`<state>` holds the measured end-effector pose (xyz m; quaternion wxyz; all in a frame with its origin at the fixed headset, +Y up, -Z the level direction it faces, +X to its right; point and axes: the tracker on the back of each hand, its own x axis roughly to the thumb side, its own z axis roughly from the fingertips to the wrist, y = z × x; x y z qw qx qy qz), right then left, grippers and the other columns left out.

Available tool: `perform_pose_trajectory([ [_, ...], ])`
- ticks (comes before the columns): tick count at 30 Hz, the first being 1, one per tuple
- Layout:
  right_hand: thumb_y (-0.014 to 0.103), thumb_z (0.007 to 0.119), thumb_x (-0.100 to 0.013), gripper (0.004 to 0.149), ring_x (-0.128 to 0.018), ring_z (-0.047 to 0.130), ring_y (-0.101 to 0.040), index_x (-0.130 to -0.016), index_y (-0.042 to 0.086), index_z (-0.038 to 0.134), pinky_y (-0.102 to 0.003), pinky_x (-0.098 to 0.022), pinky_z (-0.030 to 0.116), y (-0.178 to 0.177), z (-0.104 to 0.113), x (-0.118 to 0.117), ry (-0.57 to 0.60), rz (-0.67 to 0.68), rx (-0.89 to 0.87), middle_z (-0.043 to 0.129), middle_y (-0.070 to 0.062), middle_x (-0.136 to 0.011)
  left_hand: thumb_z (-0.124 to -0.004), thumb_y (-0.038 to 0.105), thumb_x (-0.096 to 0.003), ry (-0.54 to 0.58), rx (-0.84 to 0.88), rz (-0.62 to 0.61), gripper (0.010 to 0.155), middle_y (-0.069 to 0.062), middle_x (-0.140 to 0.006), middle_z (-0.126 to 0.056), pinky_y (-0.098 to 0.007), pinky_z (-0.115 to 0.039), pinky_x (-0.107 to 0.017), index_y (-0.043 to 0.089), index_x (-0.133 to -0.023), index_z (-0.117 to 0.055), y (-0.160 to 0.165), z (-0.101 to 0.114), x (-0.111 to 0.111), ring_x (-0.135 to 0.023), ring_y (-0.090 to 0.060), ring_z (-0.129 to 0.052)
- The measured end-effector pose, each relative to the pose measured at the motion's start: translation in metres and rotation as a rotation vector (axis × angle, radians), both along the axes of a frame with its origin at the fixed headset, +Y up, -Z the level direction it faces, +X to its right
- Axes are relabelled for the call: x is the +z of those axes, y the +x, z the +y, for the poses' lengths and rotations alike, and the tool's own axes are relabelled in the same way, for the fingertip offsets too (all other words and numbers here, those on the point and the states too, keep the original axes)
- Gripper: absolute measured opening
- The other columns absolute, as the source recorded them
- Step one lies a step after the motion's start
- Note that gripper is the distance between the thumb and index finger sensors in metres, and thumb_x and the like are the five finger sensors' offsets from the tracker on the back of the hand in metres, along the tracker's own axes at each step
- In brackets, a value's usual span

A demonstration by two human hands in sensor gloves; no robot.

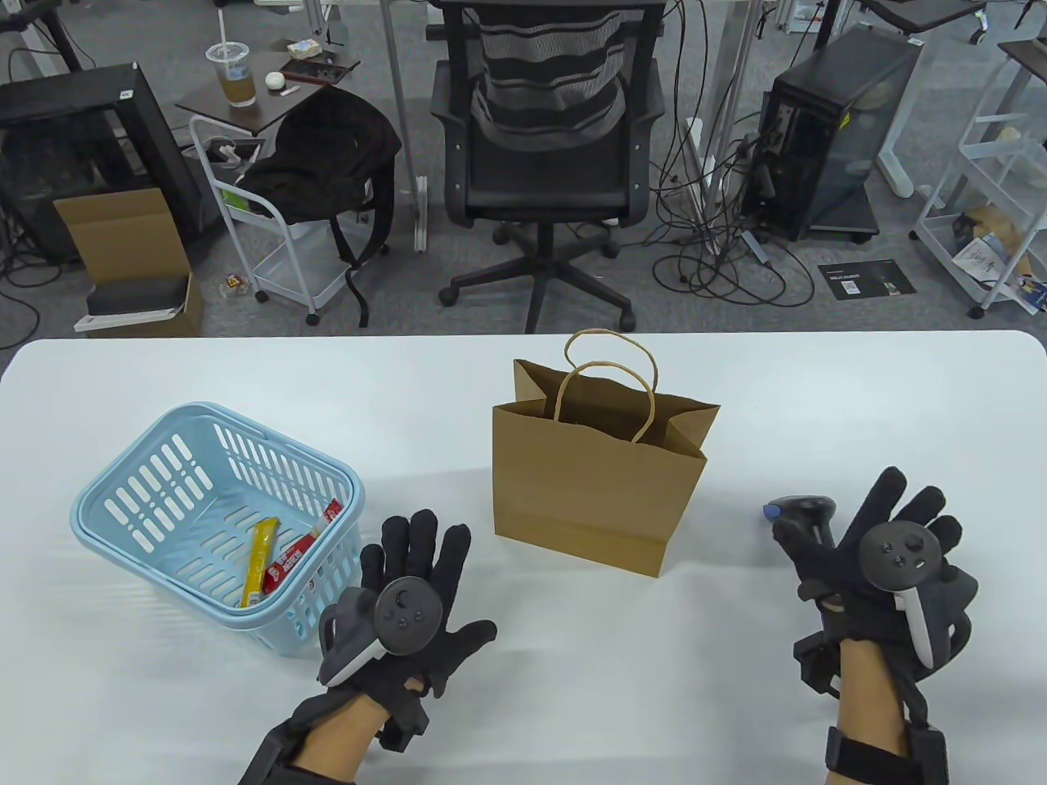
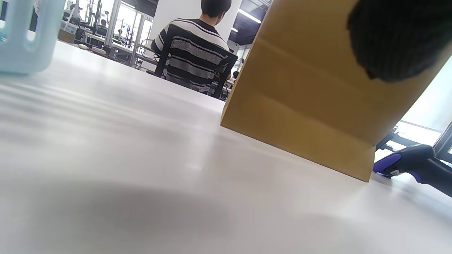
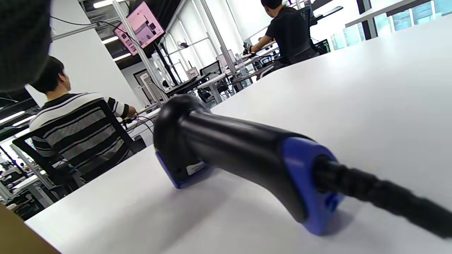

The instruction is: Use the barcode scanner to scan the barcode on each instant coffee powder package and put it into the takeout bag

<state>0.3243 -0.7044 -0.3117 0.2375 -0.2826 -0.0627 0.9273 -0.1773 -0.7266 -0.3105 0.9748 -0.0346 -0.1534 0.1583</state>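
A light blue basket point(image 1: 106, 491) stands at the table's left and holds a yellow coffee stick package point(image 1: 260, 564) and a red one point(image 1: 298, 556). The brown paper takeout bag point(image 1: 589, 491) stands upright and open mid-table, also filling the left wrist view point(image 2: 303, 91). My left hand point(image 1: 446, 580) lies flat with straight fingers between basket and bag, holding nothing. The black and blue barcode scanner point(image 1: 806, 511) lies on the table at the right point(image 3: 240, 151). My right hand point(image 1: 842, 523) hovers over its handle with fingers spread, not gripping it.
The scanner's cable point(image 3: 381, 194) runs back toward my right wrist. A black office chair point(image 1: 548, 163) stands beyond the table's far edge. White table surface point(image 1: 818, 392) stretches behind the bag and to the right.
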Motion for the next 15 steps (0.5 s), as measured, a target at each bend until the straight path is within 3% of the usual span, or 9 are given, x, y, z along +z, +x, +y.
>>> perform_pose_trajectory([
  [6, 0.086, 0.085, -0.038, 0.128, -0.108, -0.003, -0.052, -0.114, 0.028, -0.002, -0.068, -0.081, 0.021, -0.004, -0.014, -0.013, -0.057, 0.002, 0.023, -0.015, -0.02, -0.117, -0.071, 0.074, -0.0398, 0.007, 0.005, -0.005, 0.102, 0.002, -0.114, 0.012, -0.054, 0.003, -0.072, 0.041, -0.105, 0.001, 0.0, -0.001, 0.0, -0.102, -0.03, 0.018],
  [11, 0.084, 0.086, -0.039, 0.129, -0.108, -0.003, -0.054, -0.114, 0.023, 0.0, -0.069, -0.08, 0.021, -0.006, -0.013, -0.018, -0.013, -0.054, -0.027, -0.012, -0.022, -0.117, -0.071, 0.073, -0.0398, -0.005, 0.0, -0.001, 0.101, 0.002, -0.115, 0.01, -0.054, 0.003, -0.072, 0.042, -0.106, -0.001, 0.0, -0.001, -0.001, -0.103, -0.029, 0.017],
  [15, 0.082, 0.088, -0.039, 0.13, -0.106, -0.007, -0.052, -0.114, 0.022, -0.001, -0.069, -0.08, 0.019, 0.004, -0.018, -0.038, -0.198, -0.069, -0.055, -0.016, -0.019, -0.116, -0.072, 0.073, -0.0399, -0.027, 0.005, 0.003, 0.101, 0.002, -0.115, 0.01, -0.054, 0.003, -0.072, 0.042, -0.106, -0.001, -0.001, -0.002, -0.003, -0.103, -0.029, 0.018],
])
